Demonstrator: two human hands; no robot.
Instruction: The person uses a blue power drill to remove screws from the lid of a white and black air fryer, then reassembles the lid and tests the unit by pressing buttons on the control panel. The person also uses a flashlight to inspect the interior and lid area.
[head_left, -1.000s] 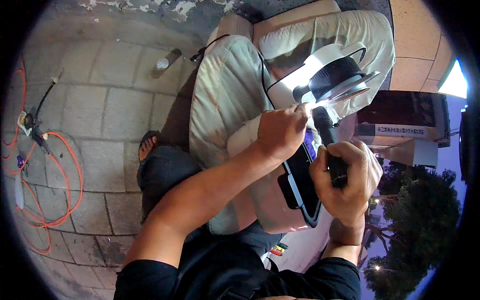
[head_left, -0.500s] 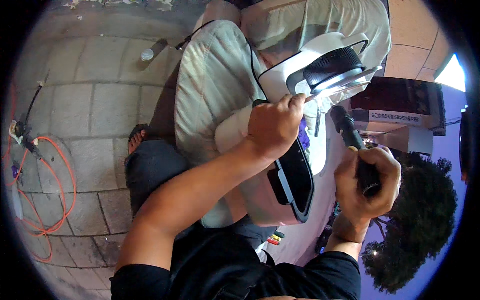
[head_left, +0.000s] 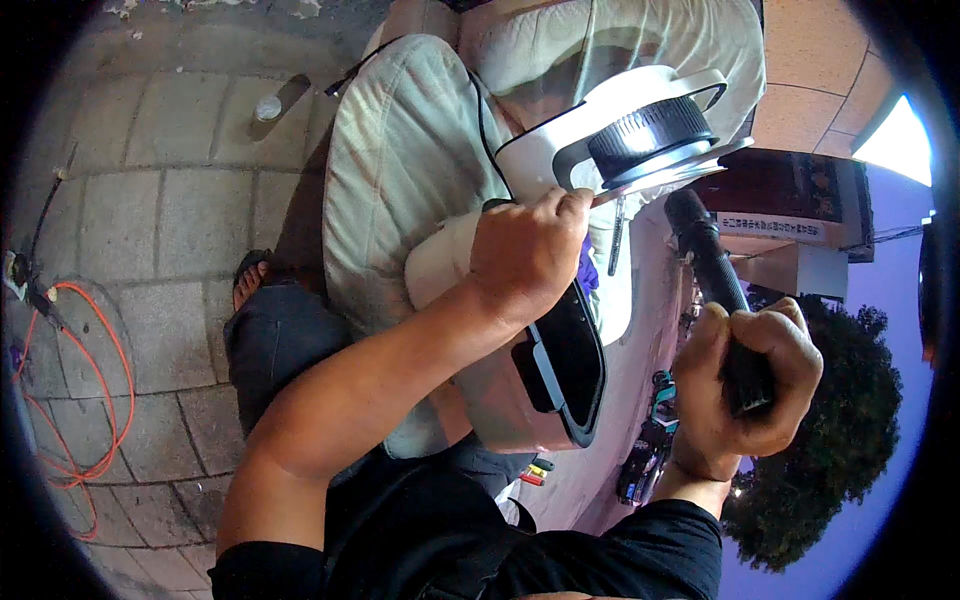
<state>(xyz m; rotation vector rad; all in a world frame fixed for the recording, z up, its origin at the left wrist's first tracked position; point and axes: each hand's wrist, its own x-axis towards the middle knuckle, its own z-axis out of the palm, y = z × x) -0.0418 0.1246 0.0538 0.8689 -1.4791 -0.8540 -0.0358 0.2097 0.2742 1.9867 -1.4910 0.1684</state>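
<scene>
My left hand pinches the near end of a thin, flat, shiny piece. Its far end reaches under a black ribbed round part on a white appliance part with a loop handle. In my right hand, fingers wrap round a black flashlight. The flashlight's head points up toward the shiny piece, and bright light falls on the ribbed part. Below my left hand, a white appliance body with a dark open side rests near my lap. My left wrist and forearm partly cover that body.
Beige cloth-covered seating supports the appliance part. A purple item and a thin dark tool lie beside my left hand. Colourful tool handles show by my lap. An orange hose coils on the paving; a small round container stands farther off.
The appliance and my left hand sit slightly farther left in the picture. My right hand has shifted slightly right and down with the flashlight, showing more of its barrel.
</scene>
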